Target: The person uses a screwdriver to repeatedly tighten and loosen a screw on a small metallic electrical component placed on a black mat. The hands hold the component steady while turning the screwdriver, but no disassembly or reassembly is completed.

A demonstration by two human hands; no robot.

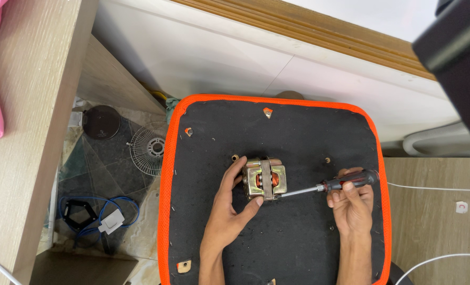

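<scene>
Small brass-coloured motor (265, 180) at centre of black orange-edged board (298, 237); left hand (229, 211) clamps its left side, right hand (351, 203) grips screwdriver (330, 186), tip at motor's lower-right corner: screw-turning step, needing steady alignment.

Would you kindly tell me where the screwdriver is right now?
In the head view, the screwdriver lies right of centre over the black board, its handle in the right hand and its tip against the small motor.

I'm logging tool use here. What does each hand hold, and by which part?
The right hand holds a screwdriver by its red-and-black handle. The left hand grips the small motor by its left side and lower edge.
</scene>
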